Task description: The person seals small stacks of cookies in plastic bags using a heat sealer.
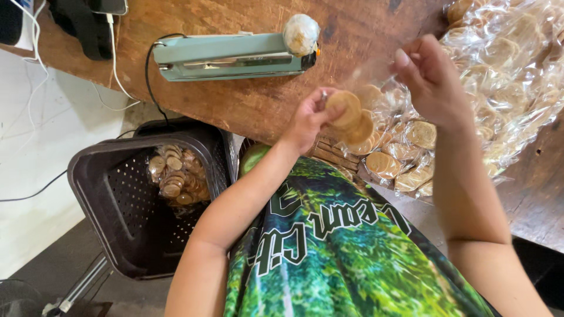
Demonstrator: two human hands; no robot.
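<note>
Left hand (pixel 308 120) pinching a stack of biscuits (pixel 352 120) over the table (pixel 247 100) edge, right hand (pixel 432 79) gripping a clear bag (pixel 376 76), packed bags (pixel 511 53) behind, sealer (pixel 229 57) left, basket (pixel 111 194) below.

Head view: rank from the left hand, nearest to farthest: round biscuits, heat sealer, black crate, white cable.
1. Round biscuits: held in the left hand itself.
2. Heat sealer: on the wooden table, up and to the left in the picture.
3. Black crate: below the table edge, lower left in the picture.
4. White cable: far left, hanging off the table.
</note>
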